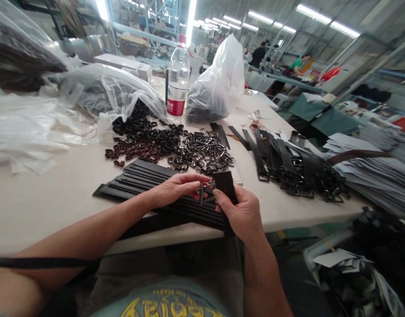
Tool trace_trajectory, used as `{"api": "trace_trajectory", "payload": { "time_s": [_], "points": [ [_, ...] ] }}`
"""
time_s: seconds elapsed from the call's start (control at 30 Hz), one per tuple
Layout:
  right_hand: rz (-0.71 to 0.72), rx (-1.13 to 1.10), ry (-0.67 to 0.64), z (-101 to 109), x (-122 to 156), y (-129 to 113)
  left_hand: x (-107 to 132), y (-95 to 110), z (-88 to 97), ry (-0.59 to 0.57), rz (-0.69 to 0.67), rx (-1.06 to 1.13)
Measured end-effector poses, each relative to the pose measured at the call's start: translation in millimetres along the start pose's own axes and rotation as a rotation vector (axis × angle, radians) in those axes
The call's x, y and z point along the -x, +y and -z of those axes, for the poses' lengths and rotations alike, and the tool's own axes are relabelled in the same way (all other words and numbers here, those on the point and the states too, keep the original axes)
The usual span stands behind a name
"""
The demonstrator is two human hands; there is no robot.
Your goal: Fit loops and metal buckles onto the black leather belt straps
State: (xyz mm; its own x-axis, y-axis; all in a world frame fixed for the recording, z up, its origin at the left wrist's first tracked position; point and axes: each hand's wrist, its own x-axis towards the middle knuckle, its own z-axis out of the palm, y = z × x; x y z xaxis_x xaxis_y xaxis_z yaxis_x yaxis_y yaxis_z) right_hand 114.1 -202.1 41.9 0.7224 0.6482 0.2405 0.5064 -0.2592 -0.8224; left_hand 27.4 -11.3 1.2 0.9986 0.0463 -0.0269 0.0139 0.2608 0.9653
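Note:
A metal belt buckle [202,191] is pinched in the fingers of my left hand [176,188]. My right hand [243,209] grips a black belt strap [224,182] near its end, thumb across the front, and the buckle sits just left of it. I cannot tell whether buckle and strap touch. Under both hands lies a fanned stack of black straps [132,180]. Beyond it is a heap of loose metal buckles [207,149], beside piles of black loops [162,136] and brown loops [136,150].
Buckled black belts [284,165] lie on the table [66,193] at the right, near stacked sheets [351,158]. A plastic bottle [177,83] stands between a tied bag [218,83] and an opened bag [103,90]. A filled bin [357,273] is below right. Other people are far back.

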Motion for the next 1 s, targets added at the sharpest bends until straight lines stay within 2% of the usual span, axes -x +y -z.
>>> {"api": "trace_trajectory", "payload": {
  "time_s": [0.1, 0.2, 0.37, 0.6, 1.0],
  "points": [
    [0.003, -0.041, -0.037, 3, 3, 0, 2, -1, -1.6, -0.100, 0.041, 0.117],
    [-0.051, -0.130, -0.030, 3, 6, 4, 4, 2, -2.7, -0.131, 0.058, 0.163],
    [-0.167, -0.234, -0.010, -1, 8, 10, 4, 10, -4.0, -0.122, 0.016, 0.141],
    [-0.156, -0.263, -0.076, -7, 15, 8, 5, 14, -5.5, -0.157, -0.080, 0.112],
    [-0.280, -0.491, -0.050, -15, 10, 25, 0, 8, -1.9, -0.109, -0.052, 0.263]
  ]
}}
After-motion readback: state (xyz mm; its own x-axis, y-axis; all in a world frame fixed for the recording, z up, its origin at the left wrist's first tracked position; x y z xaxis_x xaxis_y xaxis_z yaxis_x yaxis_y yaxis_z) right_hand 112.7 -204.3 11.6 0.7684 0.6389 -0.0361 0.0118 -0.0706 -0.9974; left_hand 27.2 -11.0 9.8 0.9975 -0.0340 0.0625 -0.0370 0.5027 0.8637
